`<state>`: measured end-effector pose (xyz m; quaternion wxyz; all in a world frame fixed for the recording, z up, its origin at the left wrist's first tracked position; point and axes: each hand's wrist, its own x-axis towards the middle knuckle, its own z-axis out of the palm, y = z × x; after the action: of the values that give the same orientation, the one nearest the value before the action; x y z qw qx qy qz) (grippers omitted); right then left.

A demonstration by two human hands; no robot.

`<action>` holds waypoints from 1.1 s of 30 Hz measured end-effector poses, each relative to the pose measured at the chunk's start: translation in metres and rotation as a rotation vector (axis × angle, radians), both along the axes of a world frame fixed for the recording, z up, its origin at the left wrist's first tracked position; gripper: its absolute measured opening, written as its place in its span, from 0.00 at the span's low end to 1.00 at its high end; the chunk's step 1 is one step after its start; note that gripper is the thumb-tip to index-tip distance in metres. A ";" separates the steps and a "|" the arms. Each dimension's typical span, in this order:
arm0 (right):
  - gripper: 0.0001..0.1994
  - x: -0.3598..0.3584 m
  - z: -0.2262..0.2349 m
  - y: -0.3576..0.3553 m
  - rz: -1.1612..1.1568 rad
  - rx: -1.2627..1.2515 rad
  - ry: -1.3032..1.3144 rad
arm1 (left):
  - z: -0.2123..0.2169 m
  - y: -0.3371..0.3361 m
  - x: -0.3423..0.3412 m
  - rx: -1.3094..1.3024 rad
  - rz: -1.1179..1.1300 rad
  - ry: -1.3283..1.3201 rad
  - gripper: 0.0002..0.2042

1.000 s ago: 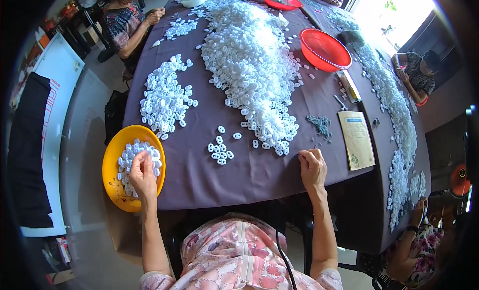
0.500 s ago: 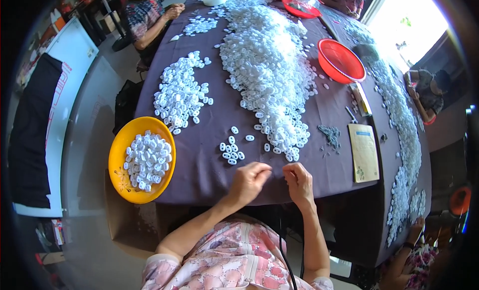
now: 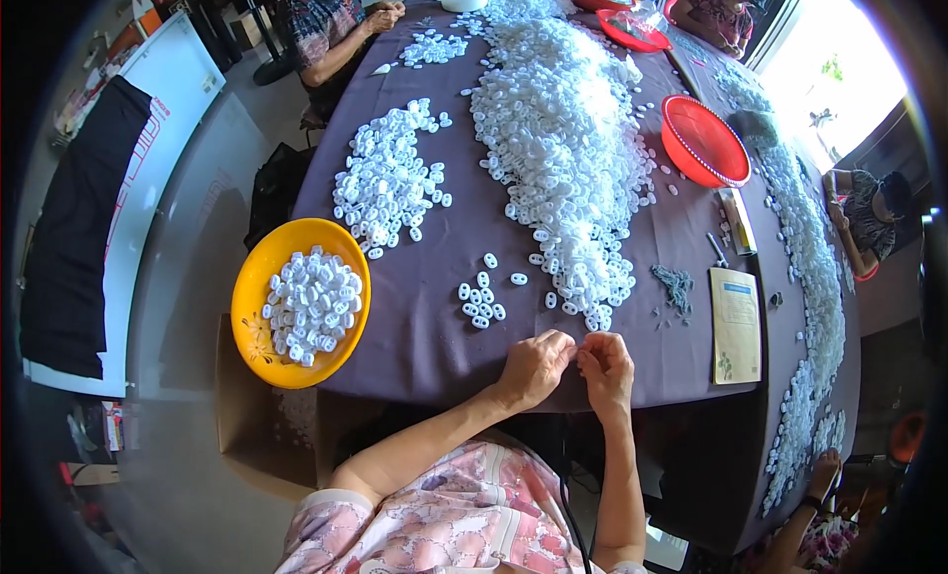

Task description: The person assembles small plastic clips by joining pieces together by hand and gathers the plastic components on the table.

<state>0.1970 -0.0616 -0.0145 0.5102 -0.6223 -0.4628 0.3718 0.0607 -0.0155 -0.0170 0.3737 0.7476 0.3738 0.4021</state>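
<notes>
My left hand (image 3: 533, 370) and my right hand (image 3: 607, 377) meet over the near table edge, their fingertips pinched close together. Whatever lies between the fingers is too small to make out. Just beyond them ends a long heap of white oval pieces with two holes (image 3: 558, 159). To the left of that tip lies a small cluster of the same pieces (image 3: 481, 303). Small grey-green bits (image 3: 673, 286) are scattered in a little pile right of the heap.
A yellow bowl (image 3: 247, 317) of white pieces stands at the left edge, above a cardboard box (image 3: 242, 431). Another pile (image 3: 390, 174) lies behind it. On the right are a tan booklet (image 3: 736, 337) and a red basin (image 3: 703, 145). Other people sit around the tables.
My hands, apart before, have come together at the fingertips. The whole scene has shifted rightward in the picture as the view turned.
</notes>
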 end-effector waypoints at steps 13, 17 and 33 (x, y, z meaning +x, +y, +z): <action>0.07 0.059 0.006 0.016 -0.206 0.116 -0.777 | -0.002 -0.005 0.000 -0.042 0.053 -0.061 0.05; 0.08 0.041 0.018 0.016 -0.220 0.235 -0.874 | -0.003 -0.005 -0.001 -0.064 0.066 -0.107 0.05; 0.01 -0.005 0.002 0.007 0.024 0.193 -0.264 | 0.007 0.021 -0.012 -0.271 -0.025 -0.074 0.10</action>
<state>0.1921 -0.0550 -0.0126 0.4980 -0.6081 -0.5668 0.2468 0.0492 0.0056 -0.0104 0.4899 0.6795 0.4013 0.3706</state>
